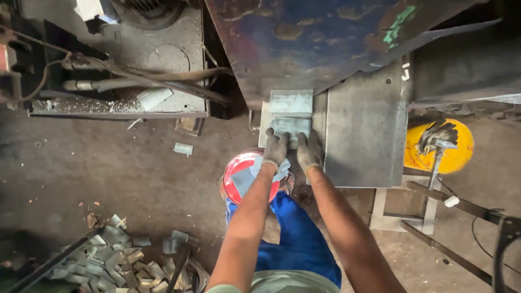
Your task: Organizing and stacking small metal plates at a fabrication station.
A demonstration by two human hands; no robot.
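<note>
Two gloved hands are working at a big worn machine body (325,38), blue and rusty, which is filling the top of the view. Below it, a grey steel table (363,135) is jutting out toward the person. A dark concrete floor (108,173) is spreading around everything. A yellow drum (458,157) is standing right of the table with a dark rag lying on top. A red bucket (239,168) is sitting on the floor just under the left forearm, partly hidden by it. A heap of small cut metal pieces (108,260) is lying at bottom left.

On the table's left end, a flat grey metal plate (291,111) is lying under the machine's edge. The left hand (275,147) is pressing on the plate's near edge, fingers together and bent over it. The right hand (309,152) is sitting just beside it, touching the same edge, fingers together. Whether either is pinching the plate or only pushing it, cannot tell.
</note>
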